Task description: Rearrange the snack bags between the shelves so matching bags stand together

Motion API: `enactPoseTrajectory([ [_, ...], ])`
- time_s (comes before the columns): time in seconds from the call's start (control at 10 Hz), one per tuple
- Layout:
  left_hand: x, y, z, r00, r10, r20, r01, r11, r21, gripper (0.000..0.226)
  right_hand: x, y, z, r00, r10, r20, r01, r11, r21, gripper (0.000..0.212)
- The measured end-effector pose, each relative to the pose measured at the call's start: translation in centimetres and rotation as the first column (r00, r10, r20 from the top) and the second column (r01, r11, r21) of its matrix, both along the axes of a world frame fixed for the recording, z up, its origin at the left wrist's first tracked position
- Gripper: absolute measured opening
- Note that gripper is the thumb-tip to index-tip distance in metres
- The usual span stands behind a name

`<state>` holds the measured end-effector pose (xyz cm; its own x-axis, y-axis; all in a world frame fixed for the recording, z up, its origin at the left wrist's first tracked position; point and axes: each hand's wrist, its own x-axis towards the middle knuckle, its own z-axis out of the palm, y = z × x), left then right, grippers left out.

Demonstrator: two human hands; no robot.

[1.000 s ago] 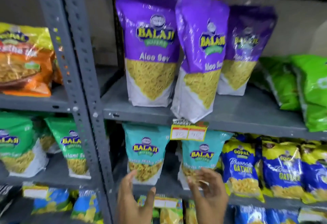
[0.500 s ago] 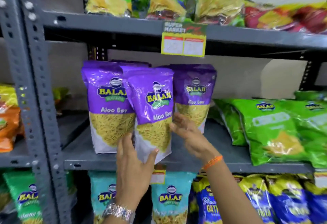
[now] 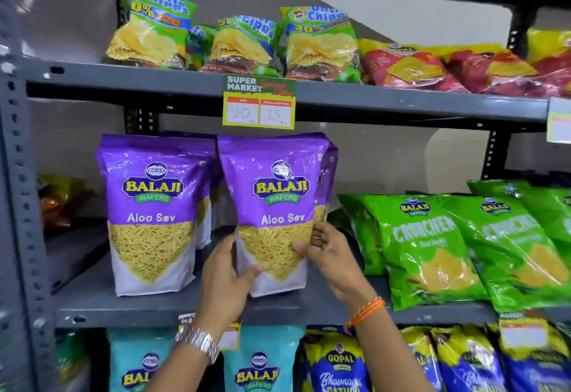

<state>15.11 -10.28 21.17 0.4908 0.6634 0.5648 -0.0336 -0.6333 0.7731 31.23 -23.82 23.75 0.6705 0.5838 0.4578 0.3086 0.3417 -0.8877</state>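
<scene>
Left hand (image 3: 230, 277), lower centre of frame: partly closed on the lower left edge of a purple Aloo Sev bag (image 3: 273, 206), thumb across the front near the bottom corner, fingers hidden behind the pack; forearm rises from the bottom edge, a metal watch (image 3: 197, 342) at the wrist. Right hand (image 3: 332, 260), just right of centre: curled on the same bag's lower right edge, thumb pressed to the front over the clear window, fingers wrapped round the side and back; forearm comes up from the lower right, an orange thread band (image 3: 366, 311) at the wrist. The held bag is upright, centre of frame, its base at or just above the middle shelf (image 3: 148, 308); contact cannot be told. Another purple bag (image 3: 326, 187) shows partly behind its right edge. A second front-row Aloo Sev bag (image 3: 153, 212) stands upright to its left, near but apart, with more purple packs behind it. Right of frame, same shelf: green Crunchex bags (image 3: 429, 246) leaning back. Upper shelf: Uncle Chipps bags (image 3: 244, 43) at upper centre, red bags (image 3: 411, 65) at upper right, a price tag (image 3: 259, 102) clipped to the shelf edge. Bottom of frame: teal Balaji bags (image 3: 259, 364) and blue-and-yellow Gopal bags (image 3: 336, 364).
</scene>
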Motion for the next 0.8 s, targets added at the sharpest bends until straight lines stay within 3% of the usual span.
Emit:
enactPoseTrajectory([
  [0.3, 4.8, -1.3, 0.8, 0.978, -0.145, -0.152, 0.152, 0.988, 0.034, 0.044, 3.4, -3.0, -1.3, 0.989, -0.147, -0.008, 0.147, 0.988, -0.049, 0.043],
  [0.7, 5.6, -0.8, 0.4, 0.966, -0.197, -0.166, 0.194, 0.980, -0.030, 0.050, 3.6, -2.9, -2.0, 0.981, -0.189, -0.036, 0.184, 0.977, -0.108, 0.058],
  [0.8, 5.2, -1.2, 0.2, 0.969, -0.210, -0.132, 0.208, 0.978, -0.024, 0.057, 2.3, -3.6, -1.4, 0.973, -0.228, 0.023, 0.229, 0.963, -0.143, 0.065],
])
